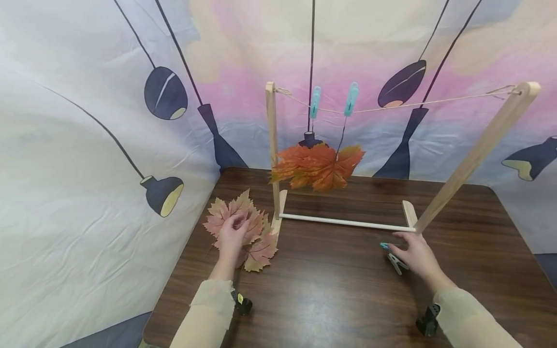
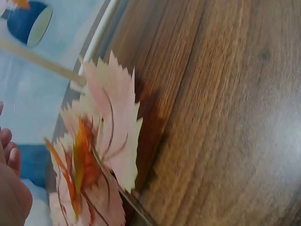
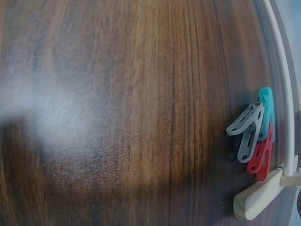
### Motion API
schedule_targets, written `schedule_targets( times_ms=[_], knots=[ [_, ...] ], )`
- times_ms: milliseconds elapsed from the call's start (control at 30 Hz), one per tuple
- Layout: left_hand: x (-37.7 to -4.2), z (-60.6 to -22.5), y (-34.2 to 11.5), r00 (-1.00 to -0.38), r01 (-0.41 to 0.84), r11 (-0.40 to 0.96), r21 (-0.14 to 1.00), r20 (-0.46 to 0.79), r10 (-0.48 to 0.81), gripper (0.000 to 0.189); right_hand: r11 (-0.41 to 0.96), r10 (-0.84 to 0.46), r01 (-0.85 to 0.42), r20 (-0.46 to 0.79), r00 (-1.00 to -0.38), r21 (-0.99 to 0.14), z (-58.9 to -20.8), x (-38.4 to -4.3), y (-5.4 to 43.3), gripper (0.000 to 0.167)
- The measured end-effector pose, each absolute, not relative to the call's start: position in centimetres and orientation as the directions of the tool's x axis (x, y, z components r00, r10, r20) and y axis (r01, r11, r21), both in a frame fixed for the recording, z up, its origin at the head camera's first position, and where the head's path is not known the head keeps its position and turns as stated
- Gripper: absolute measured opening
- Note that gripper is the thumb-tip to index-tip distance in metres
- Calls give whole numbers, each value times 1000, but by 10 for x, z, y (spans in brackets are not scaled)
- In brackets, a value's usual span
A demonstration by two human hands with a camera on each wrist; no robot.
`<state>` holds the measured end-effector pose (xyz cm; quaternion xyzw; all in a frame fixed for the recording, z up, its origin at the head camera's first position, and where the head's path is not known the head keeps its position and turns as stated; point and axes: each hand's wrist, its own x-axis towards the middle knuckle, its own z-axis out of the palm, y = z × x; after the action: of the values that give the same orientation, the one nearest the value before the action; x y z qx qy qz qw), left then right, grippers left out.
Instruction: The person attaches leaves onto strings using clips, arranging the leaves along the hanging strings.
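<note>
My left hand (image 1: pixel 232 237) hovers over pink-and-cream artificial maple leaves (image 1: pixel 261 251), its fingers loosely bent. In the left wrist view the hand (image 2: pixel 13 181) shows at the left edge, apart from the leaves (image 2: pixel 115 117); an orange leaf piece (image 2: pixel 84 160) lies among them. My right hand (image 1: pixel 415 256) is beside a small heap of clothespins at the rack's right foot, fingers relaxed. The right wrist view shows that heap on the table: a grey clothespin (image 3: pixel 249 129), a teal clothespin (image 3: pixel 266 106) and a red clothespin (image 3: pixel 261 160), with nothing gripping them.
A wooden rack has a left post (image 1: pixel 272 145), a right post (image 1: pixel 478 154), a white bottom rod (image 1: pixel 348 222) and a string (image 1: pixel 400 106). Two light-blue clothespins (image 1: pixel 351 99) on the string hold orange maple leaves (image 1: pixel 326 166). Behind the brown table (image 1: pixel 322 290) hangs a printed cloth (image 1: pixel 243 58).
</note>
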<state>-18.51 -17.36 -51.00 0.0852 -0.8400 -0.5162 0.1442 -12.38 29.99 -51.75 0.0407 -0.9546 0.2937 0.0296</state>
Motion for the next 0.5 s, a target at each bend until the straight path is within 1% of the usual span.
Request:
schedule_targets(
  times_ms=[133,333,500],
  knots=[
    [-181,-516,-185,-921,-47,503,863,158,-357,30,826,-61,-97,83,-995,-555,-520,-123,301,41],
    [-175,-526,-199,-908,-114,517,848,122,-401,30,836,-60,-103,96,-994,-538,-526,-123,300,39],
    [-172,-532,-216,-879,-135,543,829,154,-452,27,854,-65,-97,80,-995,-511,-531,-122,302,40]
  ],
)
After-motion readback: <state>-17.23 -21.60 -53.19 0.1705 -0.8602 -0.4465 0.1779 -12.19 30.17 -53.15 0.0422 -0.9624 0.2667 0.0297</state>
